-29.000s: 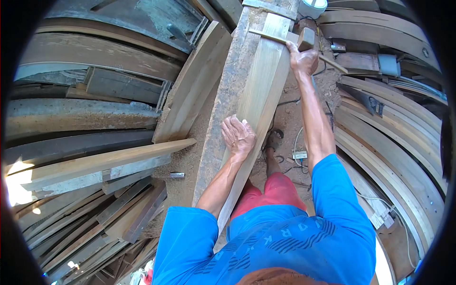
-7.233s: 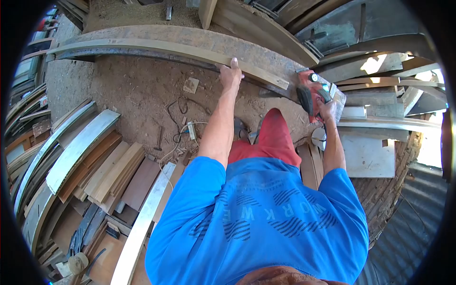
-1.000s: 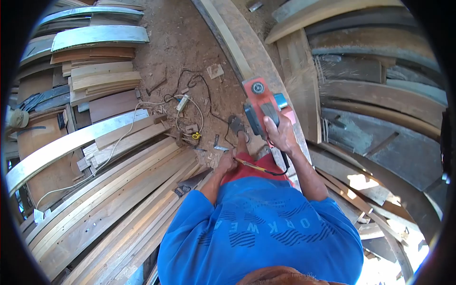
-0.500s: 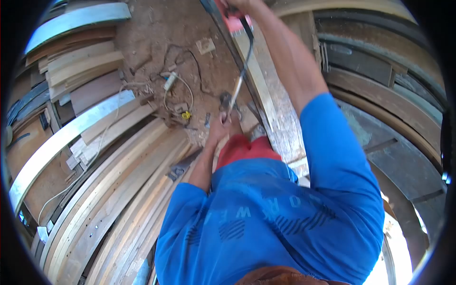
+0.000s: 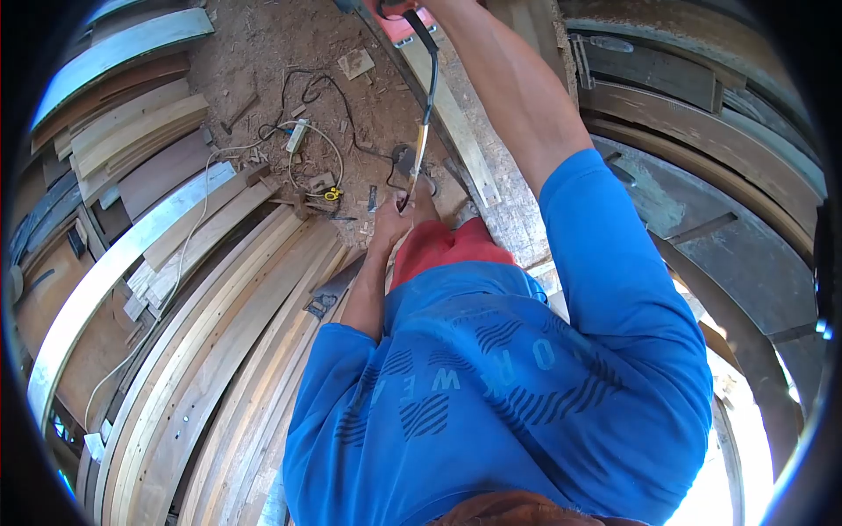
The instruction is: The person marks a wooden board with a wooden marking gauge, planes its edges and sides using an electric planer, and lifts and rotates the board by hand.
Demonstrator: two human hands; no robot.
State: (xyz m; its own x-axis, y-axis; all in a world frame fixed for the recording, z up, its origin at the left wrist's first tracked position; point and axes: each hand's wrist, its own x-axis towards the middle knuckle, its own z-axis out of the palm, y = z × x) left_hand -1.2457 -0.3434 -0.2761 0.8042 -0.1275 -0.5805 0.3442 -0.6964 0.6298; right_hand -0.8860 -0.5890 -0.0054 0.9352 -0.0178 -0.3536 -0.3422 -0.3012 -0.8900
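At the top edge, my right hand [image 5: 419,7] is closed on the handle of a red power tool [image 5: 399,31], and the frame cuts off part of both. The tool sits over a long pale board [image 5: 460,131]. A black cord [image 5: 433,74] runs from the tool's back end toward me, with a taped, lighter stretch lower down. In front of my red shorts, my left hand [image 5: 392,221] is closed around the cord's lower part.
A white power strip [image 5: 297,136] with tangled cables and a yellow-and-black item [image 5: 332,194] lie on the sawdust-covered ground. Long planks [image 5: 202,351] are stacked at left. Dark boards [image 5: 693,158] stand at right. A square wood offcut [image 5: 356,63] lies ahead.
The view has shifted, so the ground, boards and tool appear slightly further left and higher. My right hand stays on the tool and my left hand on the cord.
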